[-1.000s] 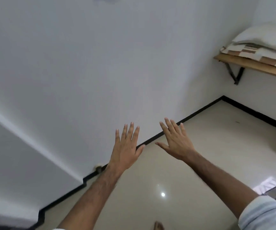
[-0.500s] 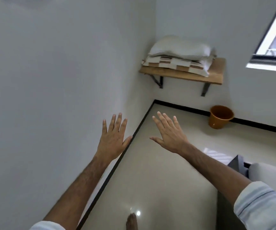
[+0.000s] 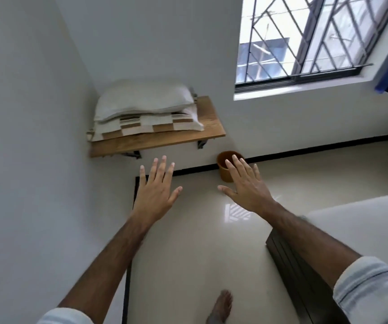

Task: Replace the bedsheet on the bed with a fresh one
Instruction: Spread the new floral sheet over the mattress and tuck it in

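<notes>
Both hands are held out, empty, fingers straight and spread: left hand (image 3: pixel 155 195); right hand (image 3: pixel 249 188); folded linen (image 3: pixel 151 123) sits on the shelf (image 3: pixel 160 140) just beyond the left fingertips; bed (image 3: pixel 361 220) behind the right wrist; likely best to lift the pillow (image 3: pixel 143 99) off first

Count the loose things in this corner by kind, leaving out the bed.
Plain white pillow: 1
Brown-and-white checked pillow: 1
Round orange plastic bucket: 1
Total: 3
Both pillows are stacked on the wooden wall shelf.
</notes>
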Tool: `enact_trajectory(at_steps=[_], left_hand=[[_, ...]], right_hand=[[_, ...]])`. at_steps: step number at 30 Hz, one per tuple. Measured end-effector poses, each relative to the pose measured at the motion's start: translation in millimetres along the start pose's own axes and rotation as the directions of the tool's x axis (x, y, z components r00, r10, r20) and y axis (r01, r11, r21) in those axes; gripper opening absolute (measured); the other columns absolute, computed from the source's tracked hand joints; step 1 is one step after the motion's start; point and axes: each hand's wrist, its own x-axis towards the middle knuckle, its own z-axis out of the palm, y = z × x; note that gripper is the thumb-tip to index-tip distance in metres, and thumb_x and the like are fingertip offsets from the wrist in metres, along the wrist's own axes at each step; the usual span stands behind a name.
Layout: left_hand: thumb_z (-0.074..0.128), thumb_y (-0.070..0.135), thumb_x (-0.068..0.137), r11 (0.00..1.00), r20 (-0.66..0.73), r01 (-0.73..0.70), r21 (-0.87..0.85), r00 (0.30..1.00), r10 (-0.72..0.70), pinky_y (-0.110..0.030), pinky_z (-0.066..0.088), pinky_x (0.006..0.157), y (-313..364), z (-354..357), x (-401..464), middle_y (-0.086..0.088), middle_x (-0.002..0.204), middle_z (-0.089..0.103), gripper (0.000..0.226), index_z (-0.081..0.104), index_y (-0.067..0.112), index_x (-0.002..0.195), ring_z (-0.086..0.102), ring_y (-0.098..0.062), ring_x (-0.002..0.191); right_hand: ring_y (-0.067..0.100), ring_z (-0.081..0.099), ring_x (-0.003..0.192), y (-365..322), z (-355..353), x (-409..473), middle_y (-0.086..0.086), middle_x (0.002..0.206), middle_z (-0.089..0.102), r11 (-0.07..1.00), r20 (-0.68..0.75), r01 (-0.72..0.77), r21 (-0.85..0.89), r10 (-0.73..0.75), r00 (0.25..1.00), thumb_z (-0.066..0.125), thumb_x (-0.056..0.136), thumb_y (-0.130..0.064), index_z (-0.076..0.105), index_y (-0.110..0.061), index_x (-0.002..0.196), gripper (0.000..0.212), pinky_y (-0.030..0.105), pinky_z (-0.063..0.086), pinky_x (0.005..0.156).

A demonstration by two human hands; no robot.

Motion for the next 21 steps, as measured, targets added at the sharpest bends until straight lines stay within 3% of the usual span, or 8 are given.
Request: enact_trajectory(at_steps=[7,10,13,17,21], left_hand=[[0.024,0.061,0.099,0.977,0.018,-0.210,-0.037,0.977,0.210,-0.063,0.009,0.123,37.4,39.6,196.8,-0.013,0.170,0.002,0.078,0.017,0.015,0.162,0.002,-0.031,0.157],[0.033,0.060,0.098,0.962,-0.013,-0.267,-0.050,0.964,0.267,-0.063,0.016,0.122,51.9,48.7,286.1,-0.015,0.169,0.012,0.078,0.023,0.014,0.160,0.013,-0.033,0.156],[0.032,0.061,0.096,0.940,0.007,-0.338,-0.048,0.941,0.338,-0.063,0.017,0.121,73.6,63.3,359.6,-0.016,0.168,0.016,0.079,0.028,0.013,0.158,0.017,-0.035,0.155],[0.020,0.062,0.099,0.879,-0.036,-0.473,-0.067,0.881,0.471,-0.063,0.015,0.122,120.3,92.2,458.9,-0.013,0.169,0.013,0.076,0.025,0.016,0.160,0.012,-0.033,0.156],[0.022,0.060,0.101,0.792,-0.048,-0.601,-0.110,0.799,0.600,-0.061,0.007,0.124,169.2,120.4,560.4,-0.011,0.170,0.006,0.074,0.020,0.017,0.161,0.005,-0.031,0.157]], right_hand=[[0.024,0.002,0.153,110.0,3.1,111.0,0.005,0.166,0.003,0.984,0.012,-0.179,0.012,0.179,0.984,0.012,0.082,-0.082,0.007,-0.022,0.158,0.097,0.055,0.007,0.122],[0.024,0.000,0.153,157.6,-4.6,162.7,0.006,0.166,0.001,0.971,0.010,-0.239,-0.008,0.239,0.971,0.011,0.082,-0.080,0.006,-0.020,0.158,0.097,0.055,0.006,0.122],[0.024,0.001,0.153,200.7,-4.5,198.6,0.006,0.166,0.002,0.957,-0.005,-0.288,-0.038,0.288,0.958,0.021,0.088,-0.077,0.006,-0.021,0.158,0.091,0.055,0.006,0.122],[0.024,0.001,0.153,267.6,-4.1,241.5,0.006,0.166,0.001,0.921,-0.036,-0.384,-0.058,0.383,0.923,0.011,0.083,-0.080,0.006,-0.021,0.158,0.096,0.056,0.006,0.122],[0.023,0.003,0.153,342.4,0.8,278.6,0.005,0.166,0.001,0.849,-0.084,-0.521,-0.090,0.514,0.853,0.012,0.084,-0.080,0.006,-0.022,0.159,0.095,0.056,0.007,0.121]])
